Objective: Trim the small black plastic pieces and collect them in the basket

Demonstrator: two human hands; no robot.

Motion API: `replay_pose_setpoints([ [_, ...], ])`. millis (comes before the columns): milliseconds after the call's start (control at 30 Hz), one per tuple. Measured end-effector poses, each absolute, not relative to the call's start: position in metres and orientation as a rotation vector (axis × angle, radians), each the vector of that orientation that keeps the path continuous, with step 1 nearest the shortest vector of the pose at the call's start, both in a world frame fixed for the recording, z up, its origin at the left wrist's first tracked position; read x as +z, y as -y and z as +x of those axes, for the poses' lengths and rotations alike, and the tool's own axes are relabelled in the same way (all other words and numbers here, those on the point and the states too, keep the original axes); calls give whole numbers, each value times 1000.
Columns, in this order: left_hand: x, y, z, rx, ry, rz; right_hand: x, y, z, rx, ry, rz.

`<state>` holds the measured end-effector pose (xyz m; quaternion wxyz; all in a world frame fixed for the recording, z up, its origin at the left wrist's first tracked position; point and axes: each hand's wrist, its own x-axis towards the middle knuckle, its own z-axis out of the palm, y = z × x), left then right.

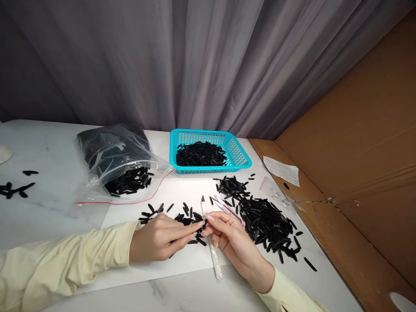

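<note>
My left hand (162,238) and my right hand (229,236) meet fingertip to fingertip over a white sheet (136,273). Between the fingertips is a small black piece (205,222), mostly covered; the right thumb and forefinger pinch it and the left fingers touch it. Loose black pieces (186,219) lie on the sheet behind and under the hands. A white-handled craft knife (215,258) rests between the hands, its blade pointing away. Beside it, partly behind my right hand, lie pink-handled scissors (230,209). A large heap of black pieces (264,223) spreads out to the right.
A turquoise basket (211,169) holding many black pieces stands at the back. An open clear zip bag (113,151) of black pieces lies left of it. More pieces (16,190) sit far left. Cardboard (357,151) walls the right side, with a paper slip (282,170).
</note>
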<state>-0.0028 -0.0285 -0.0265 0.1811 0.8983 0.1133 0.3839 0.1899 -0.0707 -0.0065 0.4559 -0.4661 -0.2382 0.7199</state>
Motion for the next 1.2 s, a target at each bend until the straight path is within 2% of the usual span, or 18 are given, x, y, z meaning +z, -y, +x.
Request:
replay_pose_setpoints([
  [267, -25, 29, -2, 1060, -262, 2782, -5, 77, 188, 1860, 589, -1083],
  [433, -23, 29, -2, 1084, -276, 2738, -4, 78, 190, 1908, 652, -1008],
  [800, -21, 29, -4, 1181, -394, 2525, -2, 78, 195, 1536, 1260, -1148],
  [1200, -23, 26, -4, 1125, -331, 2558, -2, 80, 188, 1769, 909, -1066],
])
